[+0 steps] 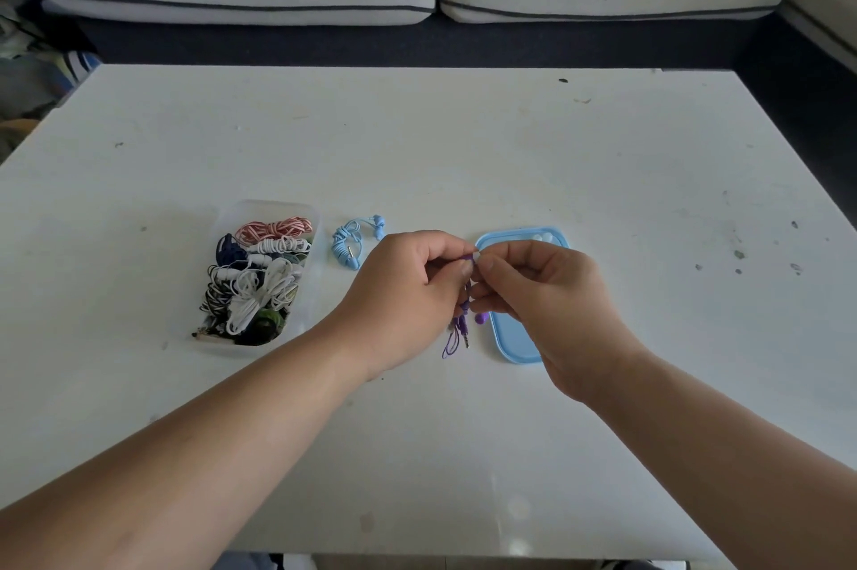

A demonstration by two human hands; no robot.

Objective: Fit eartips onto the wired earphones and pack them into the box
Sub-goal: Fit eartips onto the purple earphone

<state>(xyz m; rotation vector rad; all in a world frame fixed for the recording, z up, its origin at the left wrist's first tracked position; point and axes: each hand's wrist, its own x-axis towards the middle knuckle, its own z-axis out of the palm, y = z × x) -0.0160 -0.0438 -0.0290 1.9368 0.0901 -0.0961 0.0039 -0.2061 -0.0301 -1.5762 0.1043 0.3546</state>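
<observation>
As the left hand (408, 291) and right hand (547, 291) pinch together, what looks like a tiny pale eartip (476, 254) meets the thin purple wired earphones (463, 323).
Each grip is closed tight: the left pinches one bud to keep it steady, and the right pinches the eartip, likely to push it on. The cord hangs between them, over the white bench (417, 142). Spare pale eartips (543, 238) wait in the flat light-blue plastic lid (510, 340), easy to reach. Coiled light-blue earphones (350, 245) lie beside the clear plastic box (222, 217) of wound cords. No words or brands can be read.
</observation>
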